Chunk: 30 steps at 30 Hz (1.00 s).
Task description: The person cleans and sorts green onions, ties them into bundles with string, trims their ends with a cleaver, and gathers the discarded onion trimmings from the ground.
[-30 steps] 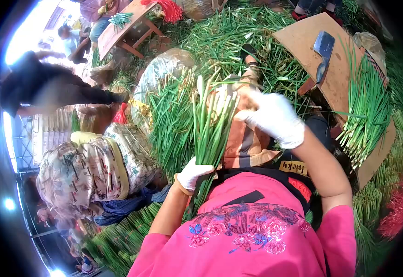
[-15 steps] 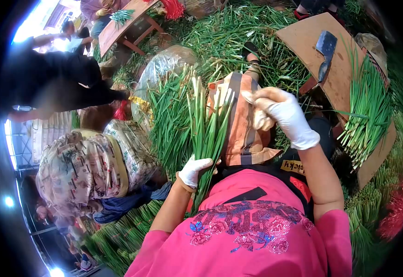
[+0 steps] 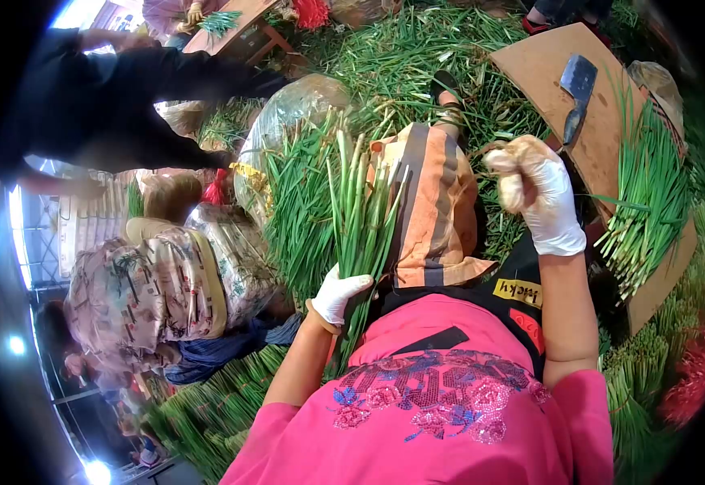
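Note:
My left hand (image 3: 342, 295), in a white glove, is closed around a bunch of green garlic chives (image 3: 360, 222) with the pale stem ends pointing up and away from me. To the right, my right hand (image 3: 537, 190) is raised in a soiled white glove, its fingers curled and pressed together. A thin brownish strand shows at those fingertips; what they hold is too small to make out. Loose chives (image 3: 296, 190) lie just beyond my left hand, beside the orange striped cloth (image 3: 427, 206) over my leg.
A cleaver (image 3: 577, 93) lies on a wooden board (image 3: 530, 69) at the right, with a chive pile (image 3: 648, 194) beside it. Cut leaves (image 3: 425, 48) cover the ground ahead. A person in dark clothes (image 3: 118, 105) bends at the left, near someone in a patterned shirt (image 3: 142, 291).
My right hand has moved right and slightly towards me, away from the bunch, and its fingers are curled more. My left hand keeps its hold. The person in dark clothes has shifted right.

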Each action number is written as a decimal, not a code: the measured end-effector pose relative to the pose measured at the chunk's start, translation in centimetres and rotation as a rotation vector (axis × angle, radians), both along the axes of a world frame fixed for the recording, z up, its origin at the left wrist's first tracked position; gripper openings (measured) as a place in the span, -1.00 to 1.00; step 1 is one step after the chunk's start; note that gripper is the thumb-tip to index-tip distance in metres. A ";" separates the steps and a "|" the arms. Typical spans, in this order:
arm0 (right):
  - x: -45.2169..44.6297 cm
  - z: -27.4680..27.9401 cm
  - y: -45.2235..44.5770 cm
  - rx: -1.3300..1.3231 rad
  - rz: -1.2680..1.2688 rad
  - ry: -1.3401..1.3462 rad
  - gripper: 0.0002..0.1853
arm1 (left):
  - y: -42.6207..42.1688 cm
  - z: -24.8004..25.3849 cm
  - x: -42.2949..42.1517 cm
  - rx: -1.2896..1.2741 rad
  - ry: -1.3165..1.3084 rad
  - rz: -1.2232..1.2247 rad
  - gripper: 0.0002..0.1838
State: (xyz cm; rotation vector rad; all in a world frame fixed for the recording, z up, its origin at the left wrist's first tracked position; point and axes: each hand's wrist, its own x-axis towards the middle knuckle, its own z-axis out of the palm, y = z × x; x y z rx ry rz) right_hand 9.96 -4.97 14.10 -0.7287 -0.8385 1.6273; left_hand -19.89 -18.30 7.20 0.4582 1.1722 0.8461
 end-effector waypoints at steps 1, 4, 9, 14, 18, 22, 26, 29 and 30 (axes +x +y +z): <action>-0.1 -1.4 0.5 0.165 0.066 -0.249 -0.74 | 0.2 0.3 0.3 0.026 0.008 0.003 -0.55; -4.3 -4.8 -0.7 0.165 0.077 -0.448 -0.74 | 0.2 0.4 0.9 0.009 0.017 -0.078 -0.54; -7.0 -6.0 -1.6 0.396 0.280 -0.843 -0.80 | -0.2 0.7 3.4 0.116 0.019 -0.022 -0.47; -3.2 -1.2 -1.9 -0.172 0.288 0.004 -0.90 | -0.7 -0.3 0.2 -0.056 -0.107 -0.125 -0.36; 3.2 -0.1 -1.0 0.042 0.131 0.680 -0.83 | -1.4 -1.6 -0.7 -0.064 -0.165 -0.069 -0.33; 1.1 -0.9 -0.7 -0.301 0.345 -0.613 -0.72 | -0.7 -0.2 0.9 -0.006 -0.179 -0.093 -0.28; -3.9 -9.6 -4.7 -0.287 0.548 -0.524 -0.68 | -0.6 0.3 2.5 0.012 -0.299 -0.164 -0.28; -5.6 -6.7 -4.2 -0.320 0.500 -0.372 -0.73 | -0.7 0.8 2.6 0.021 -0.337 -0.282 -0.30; -6.2 -7.6 -4.1 -0.228 0.348 -0.386 -0.71 | -0.7 1.2 2.7 -0.050 -0.343 -0.246 -0.36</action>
